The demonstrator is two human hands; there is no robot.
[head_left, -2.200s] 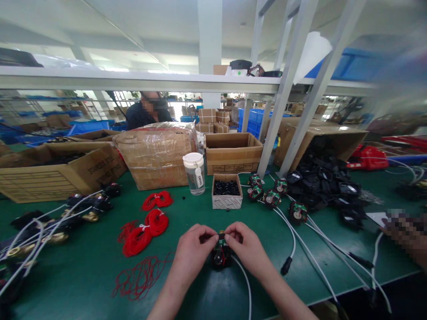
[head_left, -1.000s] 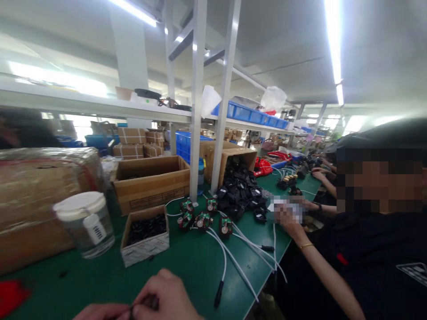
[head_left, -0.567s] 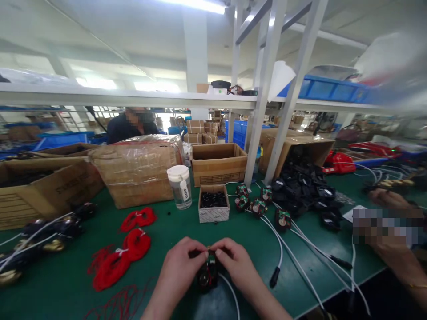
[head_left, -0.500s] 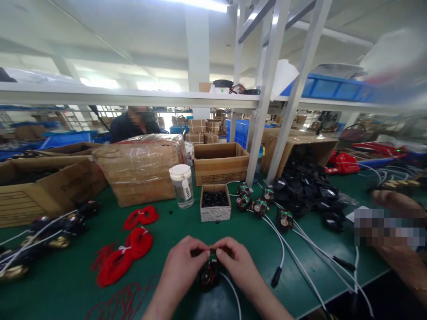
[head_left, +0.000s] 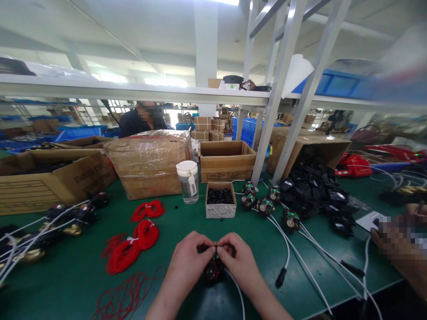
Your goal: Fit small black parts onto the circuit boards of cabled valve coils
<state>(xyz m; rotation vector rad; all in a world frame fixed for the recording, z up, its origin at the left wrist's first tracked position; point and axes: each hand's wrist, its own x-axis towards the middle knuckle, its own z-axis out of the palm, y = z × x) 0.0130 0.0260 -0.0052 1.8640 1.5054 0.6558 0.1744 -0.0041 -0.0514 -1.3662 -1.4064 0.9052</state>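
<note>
At the front of the green table, a small black device with a green circuit board and a round metal part (head_left: 212,272) lies under my fingers, a white cable running from it. My left hand (head_left: 191,258) is closed, thumb and forefinger pinched at the device's top end. Opposite it, my right hand (head_left: 236,255) pinches the same spot, its fingertips almost touching the left ones. What exactly sits between the fingertips is too small and covered to make out. Bundles of red wire (head_left: 147,233) lie to the left, with loose dark red wires (head_left: 125,295) nearer me.
Beyond my hands stands a small box of black parts (head_left: 220,211), beside a lidded cup (head_left: 187,184). Similar circuit devices (head_left: 266,206) with white cables lie right, before heaped black housings (head_left: 308,189). A co-worker's hand (head_left: 396,240) is at the right edge. A metal post (head_left: 278,98) rises behind.
The view has shifted, so the scene sits a little further right. Both my hands keep pinching at the device's top. The co-worker's hands on the right have moved.
</note>
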